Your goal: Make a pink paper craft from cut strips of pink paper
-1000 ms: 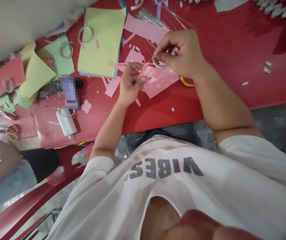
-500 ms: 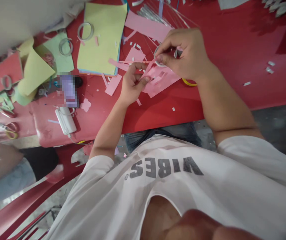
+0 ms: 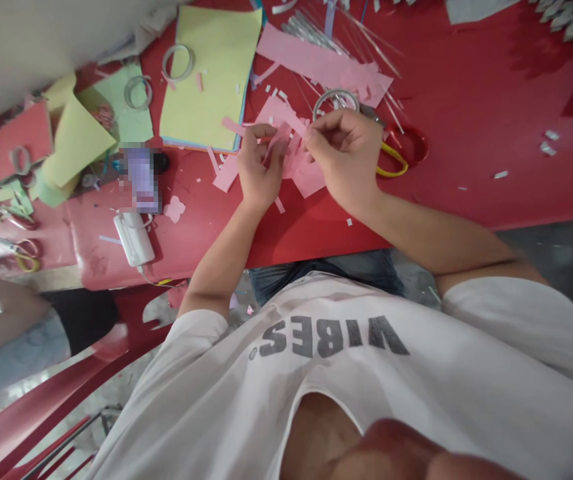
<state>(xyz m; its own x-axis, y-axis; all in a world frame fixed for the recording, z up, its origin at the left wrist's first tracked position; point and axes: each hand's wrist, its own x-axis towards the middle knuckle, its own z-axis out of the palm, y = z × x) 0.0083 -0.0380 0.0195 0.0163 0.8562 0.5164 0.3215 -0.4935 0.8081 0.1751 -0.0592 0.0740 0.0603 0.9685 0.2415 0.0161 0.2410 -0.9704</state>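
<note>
Over the table's near side, my left hand (image 3: 261, 163) is closed on a pink paper strip (image 3: 279, 139), its fingers curled round it. My right hand (image 3: 349, 153) pinches a pink strip end (image 3: 300, 125) between thumb and forefinger; whether both hands hold one and the same strip I cannot tell. Beneath them lies a larger cut piece of pink paper (image 3: 309, 180), partly covered by the hands. Just beyond my right hand rests a roll of tape (image 3: 322, 100). Scissors with yellow and red handles (image 3: 395, 162) lie beside that hand, partly hidden by it.
Yellow paper sheets (image 3: 211, 73) lie in a stack at the left, with a tape roll (image 3: 191, 60) on top. A white power bank (image 3: 135, 240) with a cable is near the front edge. Silver wires (image 3: 311, 33) lie at the back. Another person's arm (image 3: 11, 307) shows at far left.
My right hand has come back from the tape roll toward me, uncovering the roll and the scissors. My left hand stays nearly in place, still gripping pink paper.
</note>
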